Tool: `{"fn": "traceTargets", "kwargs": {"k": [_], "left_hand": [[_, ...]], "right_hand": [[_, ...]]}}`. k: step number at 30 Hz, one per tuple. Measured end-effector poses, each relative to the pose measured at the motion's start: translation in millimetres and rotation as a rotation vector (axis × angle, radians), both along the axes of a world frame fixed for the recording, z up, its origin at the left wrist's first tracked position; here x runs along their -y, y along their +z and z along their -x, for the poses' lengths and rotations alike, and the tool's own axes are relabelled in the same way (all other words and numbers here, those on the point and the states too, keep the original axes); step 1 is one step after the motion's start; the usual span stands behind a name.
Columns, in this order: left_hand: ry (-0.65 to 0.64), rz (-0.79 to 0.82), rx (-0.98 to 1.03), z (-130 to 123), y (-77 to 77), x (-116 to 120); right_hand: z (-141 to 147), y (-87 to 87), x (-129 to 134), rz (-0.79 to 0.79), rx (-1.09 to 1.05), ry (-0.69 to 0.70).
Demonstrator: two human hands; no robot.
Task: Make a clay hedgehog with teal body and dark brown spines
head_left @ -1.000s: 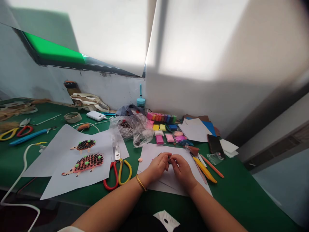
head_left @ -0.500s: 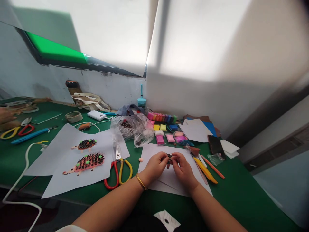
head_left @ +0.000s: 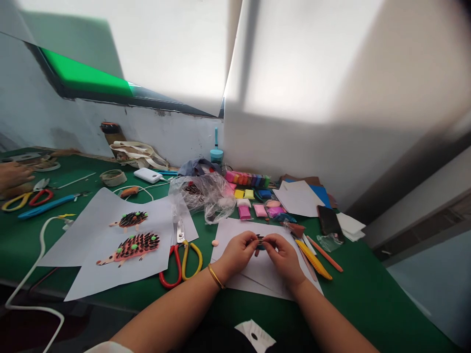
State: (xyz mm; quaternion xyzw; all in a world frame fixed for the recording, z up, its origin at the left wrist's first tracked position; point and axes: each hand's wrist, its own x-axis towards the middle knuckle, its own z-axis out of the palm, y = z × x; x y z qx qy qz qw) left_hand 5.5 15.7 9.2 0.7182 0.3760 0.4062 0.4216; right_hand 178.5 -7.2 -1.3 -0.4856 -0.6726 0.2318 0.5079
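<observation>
Above the white paper (head_left: 265,279), my left hand (head_left: 240,251) and my right hand (head_left: 282,256) come together with fingertips pinched. Between them shows a small dark figure (head_left: 260,246) with brown bits at its lower edge, mostly covered by the fingers. What exactly each pinch holds is too small to make out. To the left, on other white sheets, lie a larger spiky clay hedgehog (head_left: 133,247) with a pink body and green balls, and a smaller brown one (head_left: 129,220). Scissors (head_left: 180,264) with red and yellow handles rest beside my left forearm.
Clay packets (head_left: 244,212) in several colours and a clear plastic bag (head_left: 206,196) lie behind the paper. A yellow cutter (head_left: 315,262), an orange stick (head_left: 324,253) and a dark phone (head_left: 328,223) are at right. Another person's hand (head_left: 14,176) shows far left.
My right fingers have shifted slightly and sit closer to the left fingertips over the dark figure. The other person's hand at far left has moved a little.
</observation>
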Motion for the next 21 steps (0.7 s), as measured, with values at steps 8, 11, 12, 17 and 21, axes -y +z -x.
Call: {"fn": "traceTargets", "kwargs": {"k": [8, 11, 12, 17, 21], "left_hand": [[0.021, -0.004, -0.032, -0.3, -1.7, -1.4], [0.01, -0.001, -0.024, -0.2, -2.1, -2.0], [0.002, -0.001, -0.015, -0.2, -2.5, -2.3], [-0.029, 0.011, 0.031, 0.0, -5.3, -4.1], [-0.035, 0.017, 0.046, 0.9, -4.0, -3.6]], "right_hand": [[-1.8, -0.6, -0.7, 0.027, -0.005, 0.026], [-1.6, -1.6, -1.0, 0.021, -0.004, 0.019], [-1.5, -1.8, -1.1, 0.018, -0.006, 0.018], [-2.1, -2.1, -1.6, -0.022, -0.021, 0.048], [-3.1, -1.4, -1.7, -0.025, -0.026, 0.05]]}}
